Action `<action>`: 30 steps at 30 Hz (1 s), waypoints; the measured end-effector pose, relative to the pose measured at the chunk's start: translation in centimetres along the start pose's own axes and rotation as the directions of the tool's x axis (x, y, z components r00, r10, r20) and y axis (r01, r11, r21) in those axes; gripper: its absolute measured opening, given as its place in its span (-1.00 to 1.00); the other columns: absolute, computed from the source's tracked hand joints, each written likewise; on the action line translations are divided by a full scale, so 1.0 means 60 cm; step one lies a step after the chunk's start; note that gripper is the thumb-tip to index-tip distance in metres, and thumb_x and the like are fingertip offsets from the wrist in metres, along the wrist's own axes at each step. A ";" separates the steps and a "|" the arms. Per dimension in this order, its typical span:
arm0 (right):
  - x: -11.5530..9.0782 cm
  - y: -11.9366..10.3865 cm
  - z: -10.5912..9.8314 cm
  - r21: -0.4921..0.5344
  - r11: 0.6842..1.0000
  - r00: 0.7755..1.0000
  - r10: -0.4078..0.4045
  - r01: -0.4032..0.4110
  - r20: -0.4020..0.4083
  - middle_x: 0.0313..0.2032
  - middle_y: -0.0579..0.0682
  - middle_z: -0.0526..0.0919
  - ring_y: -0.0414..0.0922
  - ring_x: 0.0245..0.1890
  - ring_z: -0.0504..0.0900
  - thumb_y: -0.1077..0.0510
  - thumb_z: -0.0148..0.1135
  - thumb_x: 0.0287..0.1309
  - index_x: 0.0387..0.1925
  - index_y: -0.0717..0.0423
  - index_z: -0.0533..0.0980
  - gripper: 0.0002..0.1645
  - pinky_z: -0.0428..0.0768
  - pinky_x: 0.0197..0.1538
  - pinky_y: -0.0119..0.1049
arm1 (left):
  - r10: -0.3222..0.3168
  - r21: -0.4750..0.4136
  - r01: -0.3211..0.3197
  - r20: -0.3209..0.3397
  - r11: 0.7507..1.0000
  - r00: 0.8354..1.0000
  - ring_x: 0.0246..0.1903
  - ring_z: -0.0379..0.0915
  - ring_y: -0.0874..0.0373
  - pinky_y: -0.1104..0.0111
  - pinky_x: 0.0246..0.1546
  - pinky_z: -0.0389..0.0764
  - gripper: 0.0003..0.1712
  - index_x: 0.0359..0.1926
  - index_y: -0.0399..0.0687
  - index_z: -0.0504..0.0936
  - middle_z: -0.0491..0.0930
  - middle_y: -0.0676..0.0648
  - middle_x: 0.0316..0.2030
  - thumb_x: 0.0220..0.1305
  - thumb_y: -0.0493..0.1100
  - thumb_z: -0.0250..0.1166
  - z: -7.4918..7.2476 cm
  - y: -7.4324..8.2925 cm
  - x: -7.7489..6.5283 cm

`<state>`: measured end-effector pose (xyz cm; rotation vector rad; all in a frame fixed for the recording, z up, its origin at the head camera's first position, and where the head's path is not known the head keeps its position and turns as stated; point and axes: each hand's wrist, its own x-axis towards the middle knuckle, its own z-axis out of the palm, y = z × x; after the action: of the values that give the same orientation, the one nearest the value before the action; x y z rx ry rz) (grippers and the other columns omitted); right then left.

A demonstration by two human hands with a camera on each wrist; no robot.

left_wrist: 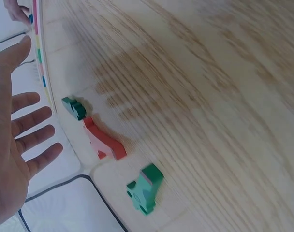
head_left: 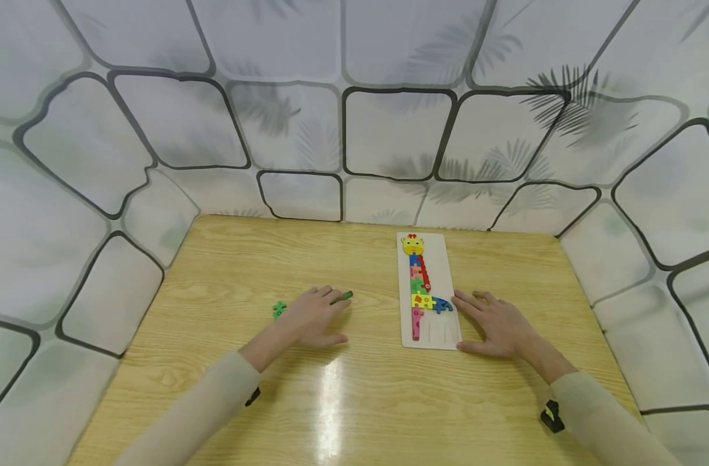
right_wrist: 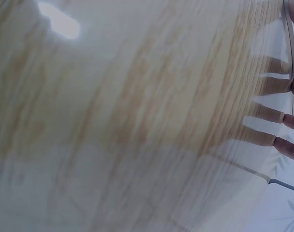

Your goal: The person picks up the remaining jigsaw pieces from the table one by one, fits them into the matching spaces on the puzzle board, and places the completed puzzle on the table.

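Note:
My left hand [head_left: 313, 317] hovers above the table with its fingers spread and nothing in its grasp. Below it in the left wrist view lie a red puzzle piece [left_wrist: 104, 139], a green puzzle piece [left_wrist: 146, 188] and a smaller dark green piece [left_wrist: 74, 108]. The head view hides the red one behind the hand. A white giraffe puzzle board [head_left: 447, 275] lies right of centre, with coloured pieces fitted along it and bare slots at its lower right. My right hand [head_left: 496, 323] rests beside the board, its extended fingers and thumb at the right edge.
The wooden table [head_left: 377, 401] reaches back to a light fabric wall [head_left: 401, 129] with dark stone outlines. Similar walls stand on the left and right sides. A bright light reflection shows on the tabletop between the arms.

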<state>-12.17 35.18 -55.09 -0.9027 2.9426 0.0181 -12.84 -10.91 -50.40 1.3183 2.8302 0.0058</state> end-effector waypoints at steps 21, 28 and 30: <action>-0.001 -0.002 -0.001 0.022 1.000 1.000 0.004 -0.004 0.003 0.62 -0.04 0.30 0.27 0.46 0.42 -0.70 0.15 0.11 0.64 -0.16 0.20 0.24 0.63 0.14 0.35 | -0.093 -0.032 0.091 -0.040 0.995 0.995 0.19 0.57 -0.12 -0.06 0.23 0.64 -0.14 0.36 -0.14 0.57 0.65 -0.16 0.17 0.31 0.39 0.33 -0.012 -0.063 -0.091; -0.001 -0.003 -0.001 0.021 1.000 1.000 0.001 -0.001 -0.005 0.61 -0.02 0.32 0.27 0.45 0.43 -0.69 0.17 0.11 0.64 -0.15 0.22 0.23 0.63 0.14 0.36 | -0.155 -0.056 0.154 -0.019 0.987 0.988 0.22 0.54 -0.15 -0.10 0.24 0.61 -0.11 0.37 -0.13 0.57 0.63 -0.18 0.19 0.29 0.41 0.31 -0.010 -0.081 -0.119; 0.000 -0.003 -0.002 0.020 1.000 1.000 0.000 0.000 -0.007 0.61 -0.02 0.32 0.27 0.45 0.43 -0.69 0.17 0.11 0.64 -0.15 0.22 0.23 0.63 0.14 0.35 | -0.163 -0.059 0.162 -0.020 0.985 0.986 0.21 0.54 -0.15 -0.12 0.25 0.60 -0.10 0.37 -0.14 0.57 0.63 -0.18 0.18 0.29 0.42 0.31 -0.009 -0.083 -0.125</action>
<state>-12.04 35.03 -54.97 -0.9015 2.9439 -0.0145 -11.84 -19.86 -49.82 1.0806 2.9250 0.1009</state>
